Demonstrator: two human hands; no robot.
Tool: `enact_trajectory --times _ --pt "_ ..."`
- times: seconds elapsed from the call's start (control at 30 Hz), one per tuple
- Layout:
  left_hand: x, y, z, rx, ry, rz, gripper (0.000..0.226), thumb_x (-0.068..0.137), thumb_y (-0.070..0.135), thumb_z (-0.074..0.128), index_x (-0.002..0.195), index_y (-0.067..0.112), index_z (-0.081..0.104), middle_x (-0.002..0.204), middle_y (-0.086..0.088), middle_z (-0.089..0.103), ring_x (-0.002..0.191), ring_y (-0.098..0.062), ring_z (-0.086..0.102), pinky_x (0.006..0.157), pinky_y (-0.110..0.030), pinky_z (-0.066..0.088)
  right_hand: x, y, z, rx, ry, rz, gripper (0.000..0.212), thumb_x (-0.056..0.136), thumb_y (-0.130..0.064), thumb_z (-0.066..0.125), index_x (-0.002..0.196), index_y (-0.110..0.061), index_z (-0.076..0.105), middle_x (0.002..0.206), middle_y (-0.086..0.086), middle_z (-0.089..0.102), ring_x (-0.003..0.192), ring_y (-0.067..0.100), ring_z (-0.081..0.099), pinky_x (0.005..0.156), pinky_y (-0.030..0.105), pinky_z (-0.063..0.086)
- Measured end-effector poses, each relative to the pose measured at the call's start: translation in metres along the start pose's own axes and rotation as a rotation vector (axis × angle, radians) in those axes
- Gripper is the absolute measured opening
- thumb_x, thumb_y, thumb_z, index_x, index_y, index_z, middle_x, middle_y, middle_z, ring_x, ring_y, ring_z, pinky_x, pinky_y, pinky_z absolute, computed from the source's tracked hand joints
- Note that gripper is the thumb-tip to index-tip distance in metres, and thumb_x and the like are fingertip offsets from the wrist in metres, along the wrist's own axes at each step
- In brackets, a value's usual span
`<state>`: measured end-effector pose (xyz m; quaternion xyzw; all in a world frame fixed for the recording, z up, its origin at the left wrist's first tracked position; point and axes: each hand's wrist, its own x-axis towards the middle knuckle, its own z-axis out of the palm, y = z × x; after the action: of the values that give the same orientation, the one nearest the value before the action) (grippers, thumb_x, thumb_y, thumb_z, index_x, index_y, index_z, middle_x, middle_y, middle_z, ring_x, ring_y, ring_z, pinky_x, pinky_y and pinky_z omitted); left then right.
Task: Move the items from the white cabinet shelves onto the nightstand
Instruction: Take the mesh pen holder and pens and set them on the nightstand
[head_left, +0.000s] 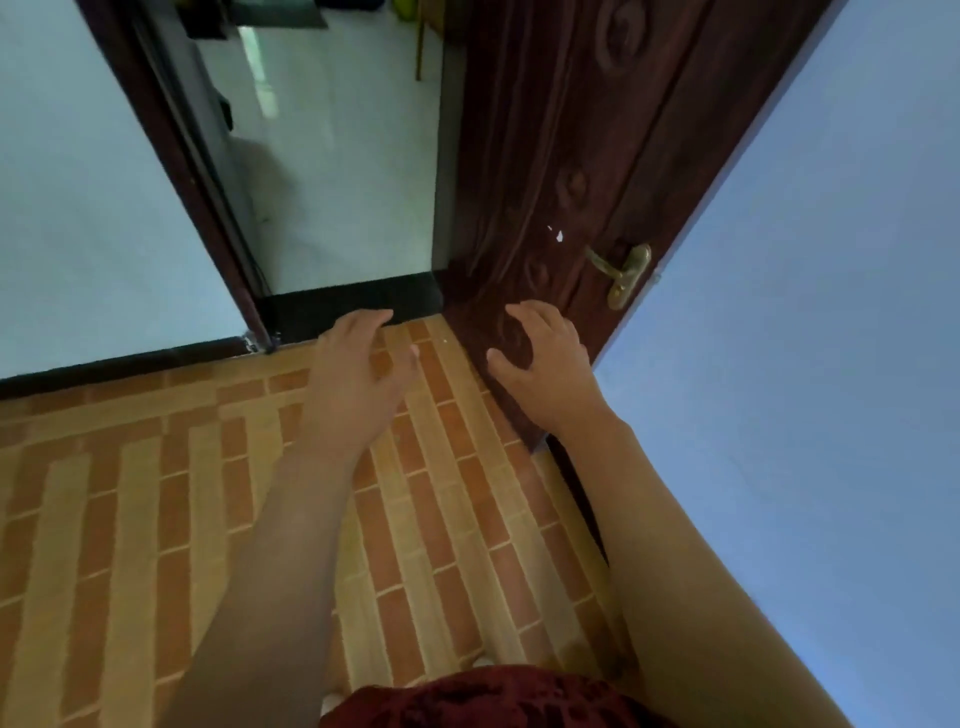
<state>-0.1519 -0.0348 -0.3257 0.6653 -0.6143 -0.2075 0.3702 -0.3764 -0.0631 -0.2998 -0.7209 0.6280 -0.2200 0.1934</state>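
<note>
My left hand (358, 376) is stretched out in front of me over the brick-patterned floor, fingers apart and holding nothing. My right hand (548, 364) is also open and empty, held in front of the lower part of a dark wooden door (566, 171); whether it touches the door I cannot tell. No white cabinet, no shelf items and no nightstand are in view.
The dark door stands swung open against a blue wall (810, 364), with a brass handle (621, 273). A doorway (337, 171) with a black threshold (353, 306) leads to a pale glossy floor. A white wall (88, 208) is on the left.
</note>
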Motion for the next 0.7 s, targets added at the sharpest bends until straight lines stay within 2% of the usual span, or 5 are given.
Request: enact_trajectory --times 0.07,0.13,0.3,0.47,0.7 --pt "-0.012 -0.010 -0.017 0.023 0.067 -0.090 0.053 0.100 0.046 0.060 0.149 0.028 0.052 0.155 0.001 0.047 0.144 -0.019 0.039 0.116 -0.034 0.030 0.013 -0.017 0.011 0.021 -0.068 -0.081 0.062 0.098 -0.046 0.061 0.154 -0.027 0.044 0.161 -0.004 0.037 0.150 0.021 0.032 0.123 0.054 0.030" --pt "-0.025 -0.020 -0.038 0.040 0.145 -0.163 0.054 0.098 0.051 0.058 0.147 0.030 0.054 0.153 0.002 0.049 0.143 -0.021 0.042 0.119 -0.043 0.036 0.021 -0.038 0.026 0.027 -0.130 -0.169 0.063 0.098 -0.044 0.060 0.155 -0.027 0.043 0.162 -0.003 0.036 0.150 0.021 0.031 0.124 0.054 0.030" --pt "-0.079 -0.040 -0.090 0.159 0.330 -0.367 0.054 0.098 0.051 0.059 0.148 0.033 0.052 0.155 0.001 0.048 0.143 -0.023 0.044 0.115 -0.051 0.042 0.015 -0.095 0.067 0.074 -0.266 -0.386 0.065 0.099 -0.043 0.063 0.158 -0.026 0.041 0.164 -0.005 0.036 0.151 0.017 0.033 0.123 0.040 0.032" --pt "-0.153 -0.061 -0.133 0.263 0.456 -0.510 0.053 0.098 0.047 0.061 0.146 0.025 0.055 0.146 -0.006 0.054 0.136 -0.031 0.047 0.114 -0.048 0.042 -0.022 -0.154 0.104 0.145 -0.416 -0.550 0.063 0.099 -0.046 0.061 0.157 -0.031 0.039 0.164 -0.009 0.033 0.152 0.016 0.031 0.122 0.046 0.036" --pt "-0.228 -0.079 -0.198 0.307 0.609 -0.605 0.052 0.100 0.051 0.058 0.146 0.028 0.053 0.148 -0.002 0.053 0.137 -0.027 0.047 0.113 -0.048 0.042 -0.078 -0.228 0.134 0.143 -0.502 -0.736 0.064 0.100 -0.050 0.059 0.157 -0.031 0.037 0.162 -0.008 0.034 0.151 0.017 0.033 0.121 0.049 0.039"
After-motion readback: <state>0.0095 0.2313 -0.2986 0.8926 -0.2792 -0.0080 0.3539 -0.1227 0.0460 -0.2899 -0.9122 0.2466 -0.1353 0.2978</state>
